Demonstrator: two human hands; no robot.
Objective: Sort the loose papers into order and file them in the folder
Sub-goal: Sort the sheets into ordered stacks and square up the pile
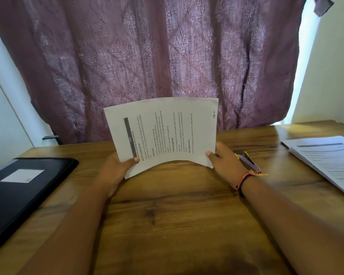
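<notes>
A printed sheet of paper (163,133) is held up above the wooden table (167,211), turned sideways and bowed upward along its lower edge. My left hand (117,167) pinches its lower left corner with the thumb on the front. At the lower right corner my right hand (224,159) pinches it the same way. A closed black folder (22,187) with a white label lies at the left of the table. A stack of loose printed papers (330,157) lies at the right edge.
A purple and yellow stapler-like object (248,161) lies on the table just behind my right wrist. A purple patterned curtain (157,56) hangs behind the table's far edge. White walls flank it on both sides.
</notes>
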